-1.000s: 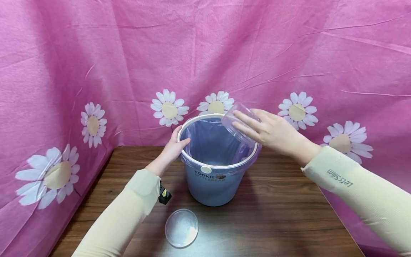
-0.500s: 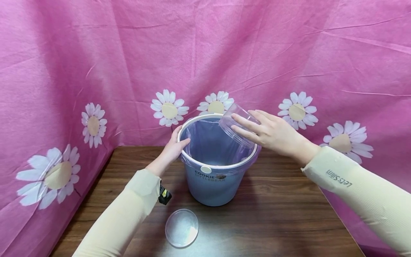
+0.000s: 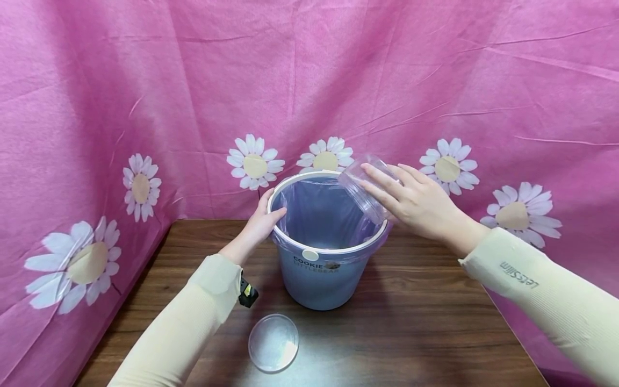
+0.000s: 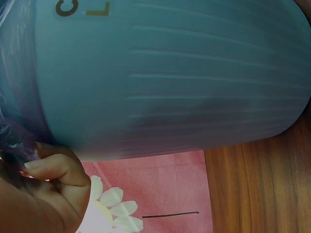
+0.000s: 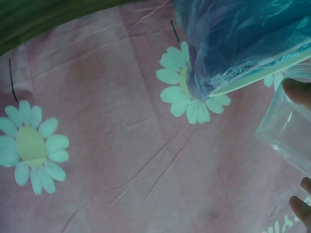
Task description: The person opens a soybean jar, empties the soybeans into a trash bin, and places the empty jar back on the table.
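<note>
A blue-grey trash bin [image 3: 321, 285] with a white rim ring and a purple plastic liner [image 3: 379, 239] stands upright in the head view. My left hand [image 3: 261, 223] grips its left rim, thumb over the inside; the left wrist view shows the curled fingers [image 4: 63, 170] at the bunched liner. My right hand [image 3: 418, 201] holds a clear round plastic container [image 3: 358, 183] above the right side of the bin, tilted with its mouth down toward the opening. In the right wrist view, the clear container [image 5: 289, 131] sits between thumb and fingers, beside the bin's rim. Nothing shows inside the container.
A clear round lid [image 3: 273, 343] lies flat on the brown wooden table [image 3: 425, 322], in front of the bin and near the left forearm. Pink cloth [image 3: 309, 80] with white daisies hangs behind and along both sides of the table.
My right hand has moved slightly left, then back to the right, with the container tilting a little along the way. The left hand, bin and lid stay put.
</note>
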A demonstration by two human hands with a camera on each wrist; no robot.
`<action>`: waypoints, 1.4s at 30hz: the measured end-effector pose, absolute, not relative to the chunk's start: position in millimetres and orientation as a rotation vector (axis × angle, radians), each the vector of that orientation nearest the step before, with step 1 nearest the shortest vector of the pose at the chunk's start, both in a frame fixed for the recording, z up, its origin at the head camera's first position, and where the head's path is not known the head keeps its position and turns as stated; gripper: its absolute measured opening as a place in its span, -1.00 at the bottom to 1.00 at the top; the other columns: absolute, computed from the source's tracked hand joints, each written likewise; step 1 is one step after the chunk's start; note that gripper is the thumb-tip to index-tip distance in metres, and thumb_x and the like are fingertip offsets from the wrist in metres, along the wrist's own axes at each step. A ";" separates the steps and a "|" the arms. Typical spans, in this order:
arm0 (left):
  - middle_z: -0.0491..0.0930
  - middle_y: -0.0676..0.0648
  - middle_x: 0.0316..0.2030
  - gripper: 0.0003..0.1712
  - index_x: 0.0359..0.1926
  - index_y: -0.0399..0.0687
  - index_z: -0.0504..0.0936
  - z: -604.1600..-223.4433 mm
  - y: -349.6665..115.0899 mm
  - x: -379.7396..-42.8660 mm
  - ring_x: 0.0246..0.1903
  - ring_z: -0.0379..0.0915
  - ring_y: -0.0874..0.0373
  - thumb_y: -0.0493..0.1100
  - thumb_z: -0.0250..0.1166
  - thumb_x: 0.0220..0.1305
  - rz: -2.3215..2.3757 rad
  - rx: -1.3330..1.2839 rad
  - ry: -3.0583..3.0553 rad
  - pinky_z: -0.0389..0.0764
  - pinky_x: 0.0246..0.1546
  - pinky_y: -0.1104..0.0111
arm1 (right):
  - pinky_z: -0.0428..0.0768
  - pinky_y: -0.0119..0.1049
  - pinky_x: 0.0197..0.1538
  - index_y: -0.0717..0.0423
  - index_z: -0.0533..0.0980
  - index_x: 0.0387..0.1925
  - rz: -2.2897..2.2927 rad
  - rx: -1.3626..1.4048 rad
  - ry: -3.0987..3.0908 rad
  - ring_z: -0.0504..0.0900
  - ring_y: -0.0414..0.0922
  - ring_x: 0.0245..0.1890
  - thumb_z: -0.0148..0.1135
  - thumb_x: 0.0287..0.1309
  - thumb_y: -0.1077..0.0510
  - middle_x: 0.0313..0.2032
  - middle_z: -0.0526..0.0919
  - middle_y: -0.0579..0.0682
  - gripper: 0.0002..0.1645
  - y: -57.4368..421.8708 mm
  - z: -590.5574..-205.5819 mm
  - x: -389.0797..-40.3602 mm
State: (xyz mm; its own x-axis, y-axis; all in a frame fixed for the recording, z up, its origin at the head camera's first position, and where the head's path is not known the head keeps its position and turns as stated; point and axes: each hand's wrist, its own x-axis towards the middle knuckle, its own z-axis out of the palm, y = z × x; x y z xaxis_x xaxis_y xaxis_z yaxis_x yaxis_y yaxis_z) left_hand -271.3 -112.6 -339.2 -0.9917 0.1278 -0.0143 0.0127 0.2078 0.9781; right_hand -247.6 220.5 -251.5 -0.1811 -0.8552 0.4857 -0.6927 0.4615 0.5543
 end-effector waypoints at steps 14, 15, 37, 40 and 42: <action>0.11 -0.31 0.45 -0.21 0.53 -0.05 -0.04 -340.8 -113.8 -269.4 0.38 0.23 -0.22 -0.17 0.11 0.41 1.944 0.196 2.395 0.30 0.40 0.03 | 0.26 0.06 0.43 0.41 0.27 0.31 0.007 1.142 -1.986 0.34 0.32 0.29 0.62 -0.46 0.07 0.38 0.28 0.36 0.22 227.9 -262.6 -230.0; 0.11 -0.31 0.46 -0.21 0.54 -0.05 -0.04 -340.5 -113.5 -269.4 0.38 0.23 -0.22 -0.17 0.11 0.41 1.938 0.186 2.398 0.29 0.41 0.03 | 0.22 0.02 0.46 0.41 0.26 0.32 0.034 1.137 -1.981 0.34 0.33 0.29 0.62 -0.49 0.09 0.37 0.28 0.37 0.24 228.2 -263.4 -228.8; 0.02 -0.30 0.50 -0.18 0.55 -0.11 -0.12 -339.8 -112.7 -271.7 0.44 0.11 -0.23 -0.24 0.07 0.42 1.921 0.151 2.388 0.16 0.47 0.01 | 0.24 -0.01 0.46 0.29 0.20 0.36 0.487 0.747 -2.064 0.33 0.21 0.34 0.19 -0.11 -0.63 0.36 0.34 0.26 0.32 235.3 -292.4 -198.8; 0.02 -0.31 0.50 -0.18 0.55 -0.11 -0.13 -339.7 -112.8 -271.2 0.43 0.13 -0.23 -0.24 0.07 0.42 1.923 0.154 2.384 0.18 0.46 0.01 | 0.25 -0.09 0.46 0.30 0.19 0.38 0.556 0.699 -2.040 0.33 0.15 0.36 0.30 -0.19 -0.60 0.36 0.36 0.24 0.37 237.1 -296.1 -195.2; 0.02 -0.31 0.50 -0.18 0.56 -0.11 -0.13 -339.3 -112.9 -270.4 0.43 0.13 -0.24 -0.24 0.07 0.42 1.925 0.156 2.383 0.17 0.46 0.01 | 0.24 -0.21 0.46 0.28 0.19 0.39 0.610 0.651 -2.035 0.35 0.14 0.34 0.34 -0.27 -0.61 0.35 0.36 0.23 0.42 238.4 -298.5 -192.4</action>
State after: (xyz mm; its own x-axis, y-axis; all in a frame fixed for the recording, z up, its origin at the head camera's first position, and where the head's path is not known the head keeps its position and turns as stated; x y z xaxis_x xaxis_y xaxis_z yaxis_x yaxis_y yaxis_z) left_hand -270.4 -112.9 -339.3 -0.9920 0.1258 0.0061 0.0324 0.2083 0.9775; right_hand -192.4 238.4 -298.5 -0.4681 -0.2128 0.8577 -0.6496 0.7409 -0.1707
